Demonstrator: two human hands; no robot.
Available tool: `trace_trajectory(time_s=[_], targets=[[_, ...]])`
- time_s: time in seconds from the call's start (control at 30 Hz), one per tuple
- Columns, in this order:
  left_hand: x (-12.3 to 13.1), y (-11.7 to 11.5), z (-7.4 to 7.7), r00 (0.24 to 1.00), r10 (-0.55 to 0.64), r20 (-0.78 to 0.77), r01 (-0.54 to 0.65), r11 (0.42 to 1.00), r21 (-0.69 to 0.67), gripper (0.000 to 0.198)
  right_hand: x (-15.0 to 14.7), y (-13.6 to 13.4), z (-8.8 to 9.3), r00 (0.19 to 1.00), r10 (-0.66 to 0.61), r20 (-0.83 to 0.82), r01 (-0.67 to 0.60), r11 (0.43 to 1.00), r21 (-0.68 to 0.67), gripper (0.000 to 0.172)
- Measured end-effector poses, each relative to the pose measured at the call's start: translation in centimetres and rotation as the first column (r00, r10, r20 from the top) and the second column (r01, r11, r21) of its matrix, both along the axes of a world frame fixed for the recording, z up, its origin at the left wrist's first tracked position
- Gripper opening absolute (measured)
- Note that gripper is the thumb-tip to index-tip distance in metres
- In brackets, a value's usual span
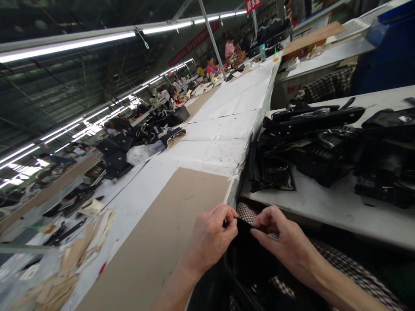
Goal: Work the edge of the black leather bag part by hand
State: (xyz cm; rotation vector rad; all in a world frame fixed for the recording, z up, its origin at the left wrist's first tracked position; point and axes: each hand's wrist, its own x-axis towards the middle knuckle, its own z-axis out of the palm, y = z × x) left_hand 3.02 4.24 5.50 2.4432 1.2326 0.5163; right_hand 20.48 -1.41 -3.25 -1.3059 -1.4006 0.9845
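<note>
A black piece point(246, 255), which looks like part of a bag, hangs over my lap between the table edge and my checked clothing point(350, 263). My left hand point(214, 237) pinches its upper edge between thumb and curled fingers. Just to the right, my right hand point(279, 237) has thumb and fingers closed on the same edge. A short stretch of the black edge shows between the two hands. The lower part of the piece is dark, and its full shape cannot be made out.
A beige board point(175, 216) lies on the long white table point(223, 151) at left. Black bag parts point(317, 147) are heaped on the right-hand table. Tan strips point(71, 263), a red pen point(103, 268) and more black bags point(116, 151) lie further left. Several people work in the background.
</note>
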Motion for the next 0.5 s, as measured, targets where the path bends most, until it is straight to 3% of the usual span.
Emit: trace_trajectory(time_s=[0.17,0.23,0.37,0.5], targets=[[0.3,0.1,0.0,1.000,0.015,0.014,-0.014,1.000,-0.028,0.016,1.1,-0.4,0.4,0.964,0.197,0.181,-0.213,0.974,0.074,0.017],[0.6,0.1,0.1,0.999,0.027,0.021,-0.026,0.998,-0.049,0.017,1.4,-1.0,0.7,0.925,0.257,0.280,-0.280,0.959,0.045,0.018],[1.0,0.0,0.2,0.999,0.029,0.021,-0.027,0.996,-0.084,0.018,1.6,-2.2,1.1,0.786,0.304,0.538,-0.308,0.948,-0.087,0.016],[1.3,-0.1,0.2,1.000,-0.015,0.011,0.016,0.996,-0.092,0.019,1.9,-2.9,1.1,0.657,0.307,0.688,-0.367,0.928,-0.064,0.019]])
